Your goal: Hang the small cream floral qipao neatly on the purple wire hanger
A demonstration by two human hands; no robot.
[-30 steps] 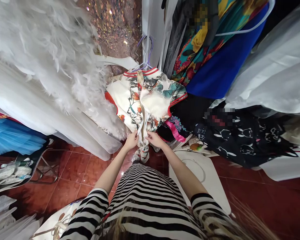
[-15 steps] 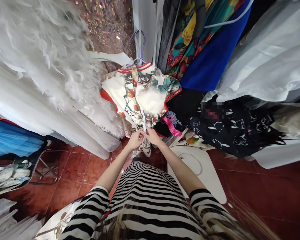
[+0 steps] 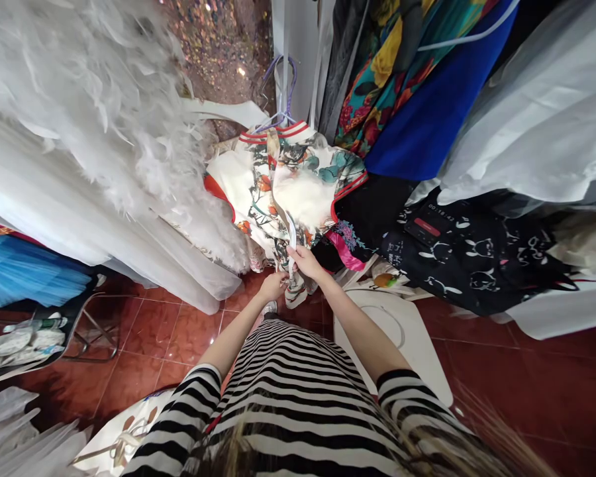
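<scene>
Pinching a white, red-trimmed, floral-print fabric garment (image 3: 305, 192) by its front edge (image 3: 291, 233) with the right hand (image 3: 304, 261). With the left hand (image 3: 273, 287) curled just below, cannot tell whether gripping.

A white printed garment (image 3: 305, 199), hung at the upper centre of the frame.

The pale fabric is patterned with orange-red blooms, dark branches and blue-green leaves. The neckline (image 3: 297, 130), set uppermost, is banded in red and white, and the armholes are edged in red. The front is split down the middle by an opening, along which a white strip (image 3: 291, 232) is shown lower down. The fabric is bunched and creased towards the centre of the frame, where it is pinched.
</scene>
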